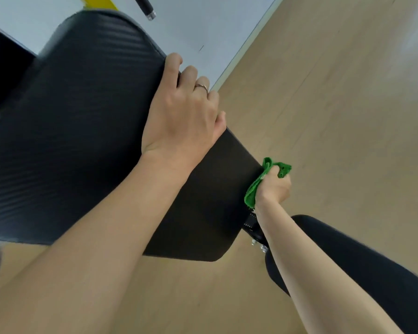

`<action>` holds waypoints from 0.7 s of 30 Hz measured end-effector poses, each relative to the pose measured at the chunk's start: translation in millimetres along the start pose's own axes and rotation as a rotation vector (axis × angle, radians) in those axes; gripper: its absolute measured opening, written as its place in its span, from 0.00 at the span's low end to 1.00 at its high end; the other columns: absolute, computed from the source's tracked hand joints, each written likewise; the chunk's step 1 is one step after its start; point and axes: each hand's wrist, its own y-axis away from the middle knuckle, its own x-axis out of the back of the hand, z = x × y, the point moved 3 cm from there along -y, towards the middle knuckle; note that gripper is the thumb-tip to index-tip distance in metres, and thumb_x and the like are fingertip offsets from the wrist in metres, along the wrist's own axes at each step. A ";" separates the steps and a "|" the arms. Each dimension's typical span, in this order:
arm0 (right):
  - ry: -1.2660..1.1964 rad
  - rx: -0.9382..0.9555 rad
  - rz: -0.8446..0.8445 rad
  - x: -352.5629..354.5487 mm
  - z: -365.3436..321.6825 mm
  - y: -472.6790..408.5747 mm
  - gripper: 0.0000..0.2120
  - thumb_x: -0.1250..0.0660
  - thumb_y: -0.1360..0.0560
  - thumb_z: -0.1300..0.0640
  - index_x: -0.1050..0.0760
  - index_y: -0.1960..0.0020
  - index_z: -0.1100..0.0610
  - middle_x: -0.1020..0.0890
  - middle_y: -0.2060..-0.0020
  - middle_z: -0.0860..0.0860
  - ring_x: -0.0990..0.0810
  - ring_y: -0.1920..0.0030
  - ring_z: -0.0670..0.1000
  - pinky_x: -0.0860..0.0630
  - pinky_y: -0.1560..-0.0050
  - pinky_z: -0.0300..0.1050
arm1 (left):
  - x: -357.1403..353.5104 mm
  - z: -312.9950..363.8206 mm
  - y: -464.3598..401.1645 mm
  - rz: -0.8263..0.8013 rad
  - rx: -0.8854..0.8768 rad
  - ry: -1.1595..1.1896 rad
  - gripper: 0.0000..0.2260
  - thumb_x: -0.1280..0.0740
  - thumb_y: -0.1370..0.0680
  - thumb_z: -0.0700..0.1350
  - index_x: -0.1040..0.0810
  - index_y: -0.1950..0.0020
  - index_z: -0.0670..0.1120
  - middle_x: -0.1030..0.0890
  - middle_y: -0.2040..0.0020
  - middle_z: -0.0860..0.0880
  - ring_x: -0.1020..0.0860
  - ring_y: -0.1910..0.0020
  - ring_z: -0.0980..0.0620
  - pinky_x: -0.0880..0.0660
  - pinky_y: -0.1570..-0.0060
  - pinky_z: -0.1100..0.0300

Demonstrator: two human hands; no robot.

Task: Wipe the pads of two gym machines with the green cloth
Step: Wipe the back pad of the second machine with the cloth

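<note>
- While the left hand (179, 116) lies on the back pad (82, 131), fingers (191, 71) curled over its far edge, the right hand (273, 186) holds the cloth (253, 189).
- The right fingers are clamped on the bunched cloth, pressing it against the pad's lower side edge, above the seat pad (360, 256).
- The bunched cloth touches little of the surface, so patches could be missed.
- The cloth is near the bracket bolts (258, 244); a downward stroke could snag it there.
- If the left hand's grip slips, the pad could shift under pressure.
</note>
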 end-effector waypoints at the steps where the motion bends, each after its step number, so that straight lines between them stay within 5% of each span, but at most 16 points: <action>1: -0.001 -0.051 0.018 2.6 7.4 -1.0 0.12 0.42 0.18 0.52 0.23 0.49 0.57 0.19 0.53 0.53 0.20 0.52 0.56 0.25 0.51 0.49 | -0.1 -0.4 0.4 0.009 0.007 0.004 0.23 0.50 0.16 0.55 0.22 0.51 0.44 0.20 0.53 0.44 0.26 0.48 0.41 0.41 0.29 0.43; 7: 0.009 -0.237 0.012 10.4 59.0 8.3 0.11 0.43 0.16 0.51 0.26 0.46 0.56 0.19 0.46 0.55 0.19 0.45 0.60 0.22 0.39 0.56 | -2.9 0.2 -0.3 0.073 0.018 0.027 0.23 0.50 0.17 0.55 0.20 0.51 0.44 0.19 0.54 0.45 0.25 0.48 0.42 0.39 0.27 0.45; 10: 0.035 -0.356 -0.229 12.4 86.2 28.2 0.18 0.44 0.15 0.54 0.29 0.30 0.63 0.22 0.34 0.61 0.20 0.40 0.62 0.22 0.44 0.49 | -3.7 0.9 -0.5 0.071 0.018 0.011 0.24 0.49 0.17 0.57 0.19 0.53 0.43 0.19 0.57 0.45 0.24 0.49 0.42 0.39 0.26 0.46; 12: 0.007 -0.458 -0.342 17.2 101.3 46.9 0.33 0.24 0.31 0.57 0.29 0.29 0.62 0.21 0.34 0.59 0.19 0.50 0.62 0.22 0.47 0.47 | -2.9 -1.5 0.8 0.070 0.020 0.025 0.25 0.48 0.17 0.57 0.17 0.53 0.43 0.18 0.56 0.44 0.23 0.48 0.42 0.40 0.26 0.46; 13: -0.178 -0.561 -0.267 22.7 109.5 53.0 0.45 0.19 0.44 0.53 0.27 0.29 0.60 0.21 0.34 0.56 0.19 0.50 0.60 0.23 0.44 0.46 | -2.1 -2.2 2.6 0.071 0.021 0.047 0.24 0.47 0.17 0.57 0.16 0.51 0.43 0.17 0.53 0.44 0.23 0.46 0.42 0.41 0.25 0.46; 14: -0.299 -0.624 -0.168 23.8 116.3 58.8 0.45 0.19 0.45 0.53 0.27 0.29 0.56 0.22 0.33 0.53 0.20 0.45 0.60 0.25 0.39 0.46 | -0.8 -1.3 5.2 0.077 0.018 0.097 0.23 0.46 0.18 0.56 0.16 0.47 0.43 0.16 0.49 0.43 0.23 0.42 0.42 0.42 0.24 0.45; 16: -0.471 -0.766 -0.102 20.8 119.1 63.8 0.20 0.33 0.21 0.50 0.26 0.30 0.49 0.24 0.32 0.48 0.24 0.34 0.55 0.30 0.31 0.48 | 3.6 2.6 22.1 0.110 0.041 0.257 0.21 0.44 0.19 0.54 0.19 0.38 0.44 0.18 0.39 0.43 0.28 0.31 0.43 0.47 0.22 0.43; 17: -0.457 -0.759 -0.164 20.2 112.1 62.2 0.15 0.41 0.18 0.48 0.23 0.35 0.48 0.21 0.36 0.48 0.22 0.37 0.54 0.28 0.32 0.50 | 4.4 3.2 39.3 0.130 0.072 0.332 0.21 0.43 0.19 0.53 0.22 0.33 0.45 0.22 0.32 0.43 0.33 0.26 0.43 0.49 0.22 0.41; 19: -0.366 -0.706 -0.215 20.4 94.6 46.5 0.09 0.44 0.24 0.50 0.26 0.57 0.50 0.21 0.60 0.47 0.21 0.62 0.52 0.21 0.56 0.48 | 5.2 -5.0 83.8 0.185 0.176 0.384 0.24 0.41 0.19 0.52 0.31 0.24 0.48 0.32 0.23 0.43 0.41 0.20 0.43 0.51 0.22 0.40; 21: -0.271 -0.472 -0.225 20.6 66.2 39.6 0.05 0.44 0.24 0.50 0.31 0.54 0.48 0.27 0.69 0.48 0.27 0.72 0.52 0.24 0.67 0.44 | 5.8 -24.2 128.0 0.243 0.350 0.335 0.27 0.39 0.20 0.52 0.37 0.21 0.52 0.38 0.20 0.43 0.44 0.19 0.42 0.51 0.22 0.39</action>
